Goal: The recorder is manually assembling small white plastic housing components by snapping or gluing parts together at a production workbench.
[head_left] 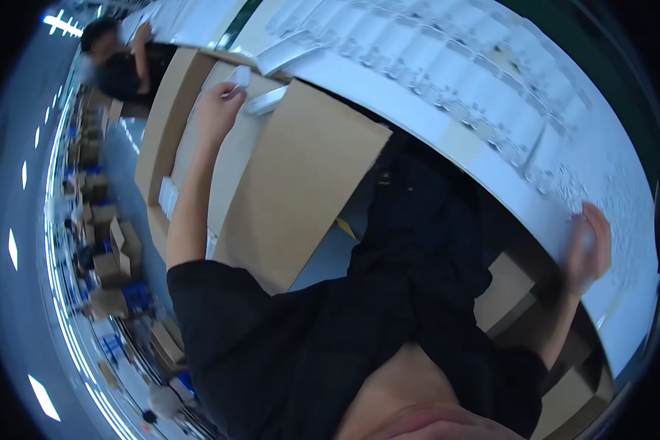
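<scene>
Over the open cardboard box (174, 125) on my left, my left hand (220, 114) is closed on a small white flat piece (239, 76). Just beside that hand, a white slim carton-like piece (268, 101) lies in the box. My right hand (590, 246) is at the right end of the white table (484, 172), next to a spread of small clear pieces (620, 213). Its fingers are blurred by motion, so whether they hold anything does not show. Rows of whitish, tray-like pieces (433, 70) cover the table between the two hands.
A wide cardboard flap (301, 169) reaches from the box toward my body. More cardboard boxes (510, 290) stand under the table on my right. Another person (121, 66) is at the far left, beyond the box. Several cartons (114, 257) line the floor further left.
</scene>
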Action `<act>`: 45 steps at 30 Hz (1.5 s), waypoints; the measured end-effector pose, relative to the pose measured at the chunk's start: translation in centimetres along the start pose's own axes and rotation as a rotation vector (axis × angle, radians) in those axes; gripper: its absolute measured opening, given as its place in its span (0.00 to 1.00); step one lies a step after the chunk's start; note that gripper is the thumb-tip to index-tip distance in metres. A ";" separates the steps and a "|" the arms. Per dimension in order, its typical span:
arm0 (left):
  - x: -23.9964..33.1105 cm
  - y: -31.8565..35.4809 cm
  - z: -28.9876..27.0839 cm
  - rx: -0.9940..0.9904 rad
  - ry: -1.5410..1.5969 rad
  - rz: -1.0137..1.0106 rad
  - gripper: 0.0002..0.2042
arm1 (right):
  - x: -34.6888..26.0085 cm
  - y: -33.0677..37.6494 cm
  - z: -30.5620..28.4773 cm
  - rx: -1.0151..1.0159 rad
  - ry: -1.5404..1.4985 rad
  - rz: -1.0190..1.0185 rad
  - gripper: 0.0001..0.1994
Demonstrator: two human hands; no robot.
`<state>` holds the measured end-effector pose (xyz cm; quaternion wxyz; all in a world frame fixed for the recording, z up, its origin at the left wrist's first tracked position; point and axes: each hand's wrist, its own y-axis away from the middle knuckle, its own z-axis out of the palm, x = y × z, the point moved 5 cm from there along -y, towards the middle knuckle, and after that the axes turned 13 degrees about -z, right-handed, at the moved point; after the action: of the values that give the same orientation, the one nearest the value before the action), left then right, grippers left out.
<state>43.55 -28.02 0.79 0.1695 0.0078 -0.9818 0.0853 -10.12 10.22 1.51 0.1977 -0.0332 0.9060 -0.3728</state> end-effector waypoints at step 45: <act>12.7 -16.1 -0.1 -0.307 0.109 0.309 0.17 | -5.0 -20.0 10.8 -0.194 -0.256 -0.089 0.05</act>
<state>32.34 -43.70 7.83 0.2063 -0.1733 -0.9622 -0.0399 -3.15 -10.30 9.98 0.2907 -0.1397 0.9027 -0.2847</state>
